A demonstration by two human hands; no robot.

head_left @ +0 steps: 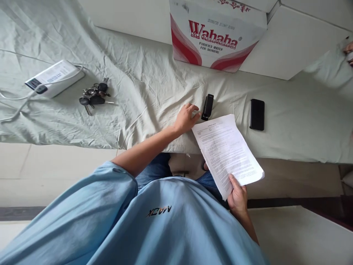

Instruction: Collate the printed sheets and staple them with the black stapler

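Observation:
My right hand [237, 195] grips a sheaf of printed paper [224, 147] by its near edge, thumb on top and fingers hidden beneath. The far end of the paper reaches over the cloth-covered surface. Beside the paper's far left corner is my left hand [187, 118], its fingers apart and nothing held in them. Just right of those fingertips a black stapler [207, 106] lies on the cloth; a small gap seems to separate them.
A black phone [257, 114] lies right of the paper. Keys [95, 95] and a white box [56, 78] with a cable [20, 107] are at left on the pale green cloth [143, 73]. A Wahaha water carton [215, 36] stands at the back against white panels.

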